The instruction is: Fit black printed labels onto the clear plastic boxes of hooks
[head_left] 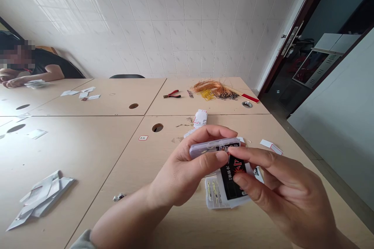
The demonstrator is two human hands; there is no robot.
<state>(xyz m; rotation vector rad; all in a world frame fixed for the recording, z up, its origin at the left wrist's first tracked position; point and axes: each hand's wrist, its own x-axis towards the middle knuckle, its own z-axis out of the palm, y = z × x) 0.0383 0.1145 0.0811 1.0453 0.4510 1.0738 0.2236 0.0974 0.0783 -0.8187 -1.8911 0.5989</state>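
- Head view: the left hand (182, 169) grips a slim plastic case (201, 148), thumb in front and fingers behind, above the table (163, 218).
- The right hand (295, 190) has its forefinger at the case's end and its thumb lower, by a black printed label (229, 188); whether they pinch anything, I cannot tell.
- Below lies a clear compartment box (209, 203) with small yellowish pieces (215, 190) inside; whether the label belongs to it or to the case is unclear.
- Likely risks: an uneven thumb press could tilt the case loose, or a careless fingertip could crease the label.
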